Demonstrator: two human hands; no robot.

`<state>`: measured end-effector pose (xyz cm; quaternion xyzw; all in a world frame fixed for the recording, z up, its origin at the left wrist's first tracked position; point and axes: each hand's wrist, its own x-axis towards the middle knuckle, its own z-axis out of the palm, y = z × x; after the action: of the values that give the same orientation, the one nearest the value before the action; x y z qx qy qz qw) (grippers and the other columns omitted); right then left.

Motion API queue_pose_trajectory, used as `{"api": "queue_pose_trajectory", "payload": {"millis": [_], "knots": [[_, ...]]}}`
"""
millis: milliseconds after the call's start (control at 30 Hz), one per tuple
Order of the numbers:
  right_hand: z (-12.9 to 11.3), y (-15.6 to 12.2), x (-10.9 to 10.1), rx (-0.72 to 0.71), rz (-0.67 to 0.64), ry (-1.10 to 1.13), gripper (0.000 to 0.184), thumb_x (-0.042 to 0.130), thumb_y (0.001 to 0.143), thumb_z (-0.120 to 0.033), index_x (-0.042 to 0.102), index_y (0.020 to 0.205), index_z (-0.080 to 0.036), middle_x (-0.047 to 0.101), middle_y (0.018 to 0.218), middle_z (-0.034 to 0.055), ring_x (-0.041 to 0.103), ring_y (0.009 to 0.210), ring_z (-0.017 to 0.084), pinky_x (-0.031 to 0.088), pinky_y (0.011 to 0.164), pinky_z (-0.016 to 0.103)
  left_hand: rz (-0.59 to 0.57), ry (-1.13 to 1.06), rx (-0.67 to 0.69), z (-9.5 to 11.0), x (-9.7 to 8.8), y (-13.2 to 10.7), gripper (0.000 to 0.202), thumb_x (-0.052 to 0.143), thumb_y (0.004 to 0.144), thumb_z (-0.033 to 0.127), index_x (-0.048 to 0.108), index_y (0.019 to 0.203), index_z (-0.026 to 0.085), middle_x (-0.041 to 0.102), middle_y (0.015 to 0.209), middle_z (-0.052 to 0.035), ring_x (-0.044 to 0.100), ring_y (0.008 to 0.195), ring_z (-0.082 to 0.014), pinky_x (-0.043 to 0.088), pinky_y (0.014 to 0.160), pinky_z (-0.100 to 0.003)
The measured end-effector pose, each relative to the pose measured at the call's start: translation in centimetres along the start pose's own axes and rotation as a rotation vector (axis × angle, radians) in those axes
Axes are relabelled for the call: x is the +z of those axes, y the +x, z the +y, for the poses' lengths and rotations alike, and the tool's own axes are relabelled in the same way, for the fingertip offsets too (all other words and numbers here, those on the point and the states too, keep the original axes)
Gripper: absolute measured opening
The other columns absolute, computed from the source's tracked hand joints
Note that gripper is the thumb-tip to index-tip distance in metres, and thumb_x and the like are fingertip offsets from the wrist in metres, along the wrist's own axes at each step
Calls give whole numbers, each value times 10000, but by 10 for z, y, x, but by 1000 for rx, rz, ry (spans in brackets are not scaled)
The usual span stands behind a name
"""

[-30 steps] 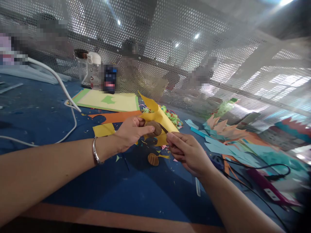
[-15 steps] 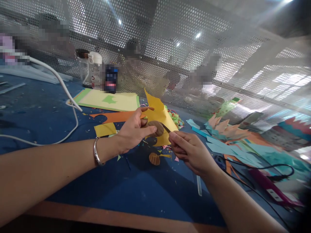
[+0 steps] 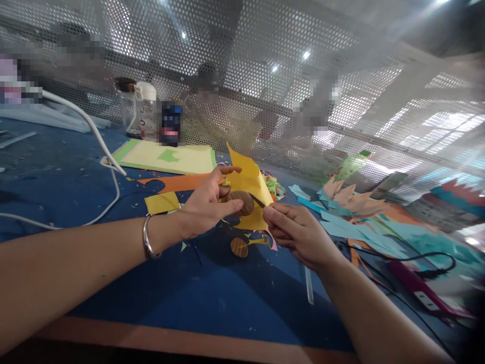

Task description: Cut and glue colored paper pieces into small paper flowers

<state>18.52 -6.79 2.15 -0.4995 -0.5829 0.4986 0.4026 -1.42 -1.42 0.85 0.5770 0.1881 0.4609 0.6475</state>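
1. Orange paper [image 3: 182, 182] and paper shreds [image 3: 278, 188] are flanking a yellow sheet [image 3: 248, 174].
2. Before it, left fingers [image 3: 229, 207] are clamping a brown disc [image 3: 247, 202].
3. Right fingers [image 3: 278, 217] are pinching and partly hiding a dark tool [image 3: 258, 200].

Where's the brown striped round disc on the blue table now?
In the head view, just below centre, the brown striped round disc lies on the blue table, below the yellow paper sheet and left of the right hand.
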Motion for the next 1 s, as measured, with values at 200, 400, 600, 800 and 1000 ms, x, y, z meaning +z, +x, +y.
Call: {"api": "queue_pose_trajectory", "payload": {"millis": [200,400,600,800,1000], "knots": [[-1,0,-2,3,-12,-25,523,711,780,-595,394,615,-212,248,550,-97,148,440,34,67,383,214,-30,19,8,-2,-3,1,670,713,773,124,364,1341,194,723,846,-28,712,777,-165,542,743,-281],[-1,0,-4,1,-27,-64,520,688,792,-604,398,603,-216,243,523,-100,148,430,40,68,378,217,-28,86,26,-2,-6,2,671,712,767,130,374,1345,176,694,820,-25,703,763,-167,533,730,-282],[2,2,-6,-8,-44,-69,519,687,800,-597,400,606,-210,267,542,-95,156,445,41,96,385,207,-37,111,14,0,-5,2,688,708,745,140,370,1343,169,690,819,-25,699,769,-170,525,718,-275],[2,3,-6,14,-47,-63,518,694,790,-602,408,609,-208,254,543,-96,166,448,43,90,386,204,-52,120,5,1,-6,2,672,714,717,124,399,1307,179,699,904,-55,691,839,-173,531,751,-275],[3,3,-8,23,-47,-71,514,693,785,-603,409,611,-212,243,552,-93,159,459,49,81,396,216,-61,122,3,1,-6,3,660,697,706,115,405,1294,179,697,848,-38,685,780,-174,534,747,-291]]}}
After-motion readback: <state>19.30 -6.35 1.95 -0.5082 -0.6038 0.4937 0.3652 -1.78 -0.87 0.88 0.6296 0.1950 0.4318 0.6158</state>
